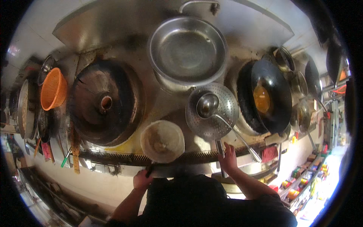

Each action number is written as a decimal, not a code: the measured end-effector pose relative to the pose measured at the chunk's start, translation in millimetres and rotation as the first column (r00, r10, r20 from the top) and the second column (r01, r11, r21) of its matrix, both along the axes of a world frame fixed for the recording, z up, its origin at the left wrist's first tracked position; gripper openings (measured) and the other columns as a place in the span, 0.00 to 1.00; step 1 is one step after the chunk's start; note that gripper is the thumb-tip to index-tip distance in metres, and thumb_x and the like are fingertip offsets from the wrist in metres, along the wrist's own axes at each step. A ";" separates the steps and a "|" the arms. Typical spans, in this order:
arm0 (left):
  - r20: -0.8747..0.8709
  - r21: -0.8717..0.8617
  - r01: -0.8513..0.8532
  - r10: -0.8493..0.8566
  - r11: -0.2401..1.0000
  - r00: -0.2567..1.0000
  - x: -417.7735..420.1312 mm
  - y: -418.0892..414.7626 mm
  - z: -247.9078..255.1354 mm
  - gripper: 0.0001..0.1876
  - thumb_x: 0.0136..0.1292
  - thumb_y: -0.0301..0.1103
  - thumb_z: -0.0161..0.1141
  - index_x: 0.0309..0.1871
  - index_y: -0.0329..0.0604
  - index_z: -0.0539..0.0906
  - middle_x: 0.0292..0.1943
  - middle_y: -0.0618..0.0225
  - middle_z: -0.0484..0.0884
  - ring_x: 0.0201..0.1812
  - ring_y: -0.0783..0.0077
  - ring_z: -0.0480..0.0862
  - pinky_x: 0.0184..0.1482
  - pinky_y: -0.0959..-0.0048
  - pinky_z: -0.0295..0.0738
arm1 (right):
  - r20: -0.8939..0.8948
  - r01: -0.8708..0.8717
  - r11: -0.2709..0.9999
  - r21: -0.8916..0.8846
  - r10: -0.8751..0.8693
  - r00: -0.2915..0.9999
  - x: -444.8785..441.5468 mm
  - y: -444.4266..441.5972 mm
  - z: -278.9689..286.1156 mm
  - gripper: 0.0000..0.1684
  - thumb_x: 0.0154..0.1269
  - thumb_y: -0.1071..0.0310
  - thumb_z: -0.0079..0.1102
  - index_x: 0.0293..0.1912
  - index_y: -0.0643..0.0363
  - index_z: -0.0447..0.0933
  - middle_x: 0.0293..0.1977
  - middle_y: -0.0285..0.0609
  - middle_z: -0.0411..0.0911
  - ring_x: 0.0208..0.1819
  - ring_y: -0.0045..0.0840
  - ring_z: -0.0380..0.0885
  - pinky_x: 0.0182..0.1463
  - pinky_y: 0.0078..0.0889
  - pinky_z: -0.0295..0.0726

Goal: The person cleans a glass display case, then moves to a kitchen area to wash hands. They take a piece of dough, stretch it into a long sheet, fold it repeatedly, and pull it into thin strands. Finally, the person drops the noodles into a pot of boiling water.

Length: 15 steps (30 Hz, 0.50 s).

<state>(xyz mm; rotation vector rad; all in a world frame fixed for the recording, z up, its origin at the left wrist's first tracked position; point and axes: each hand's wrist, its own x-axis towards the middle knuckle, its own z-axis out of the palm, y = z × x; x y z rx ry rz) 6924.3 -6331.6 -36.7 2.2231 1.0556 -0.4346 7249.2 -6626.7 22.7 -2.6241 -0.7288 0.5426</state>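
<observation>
My left hand [141,179] is closed around the dark handle of a round, pale strainer [162,141], which sits over the front of the range. My right hand [229,159] is at the metal handle of a perforated skimmer [212,127]; the fingers point forward, and whether they grip is unclear. A steel ladle [208,105] rests with its bowl on the skimmer, its long handle slanting toward the front right. Beyond them stands a large steel basin [188,51] with a bare bottom. To the right, a tilted black wok [272,96] has some amber liquid [261,98] in it.
At the left is a blackened wok burner [105,103] with a central pipe. An orange plastic basket [54,89] and several pans stand farther left. A slotted drain [113,156] runs along the front edge. A faucet [198,2] hangs above; packaged goods [293,194] line shelves at right.
</observation>
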 end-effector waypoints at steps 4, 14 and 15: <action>-0.254 0.039 -0.068 0.076 0.997 0.964 -2.2 -0.6 24.6 0.14 0.54 0.43 0.62 0.35 0.42 0.81 0.35 0.52 0.83 0.40 0.46 0.83 0.45 0.52 0.79 | 0.107 -0.106 0.892 0.440 0.065 0.992 125.0 123.5 24.6 0.32 0.59 0.69 0.65 0.62 0.62 0.67 0.56 0.52 0.71 0.56 0.41 0.73 0.59 0.39 0.74; -0.068 0.131 -0.051 0.060 0.990 0.996 51.4 25.1 80.5 0.18 0.55 0.49 0.66 0.42 0.46 0.83 0.38 0.57 0.83 0.42 0.51 0.83 0.44 0.55 0.79 | -0.272 0.174 0.351 0.920 0.255 0.928 423.7 441.1 54.9 0.28 0.57 0.61 0.70 0.56 0.48 0.70 0.45 0.31 0.73 0.46 0.20 0.71 0.50 0.31 0.69; 0.006 0.106 -0.056 0.056 0.993 0.998 72.1 30.4 89.4 0.18 0.56 0.49 0.65 0.41 0.46 0.83 0.38 0.57 0.83 0.42 0.51 0.83 0.44 0.56 0.80 | -0.327 0.226 0.331 0.916 0.289 0.900 417.9 444.5 58.1 0.25 0.57 0.61 0.69 0.53 0.47 0.70 0.42 0.29 0.73 0.44 0.18 0.71 0.48 0.30 0.68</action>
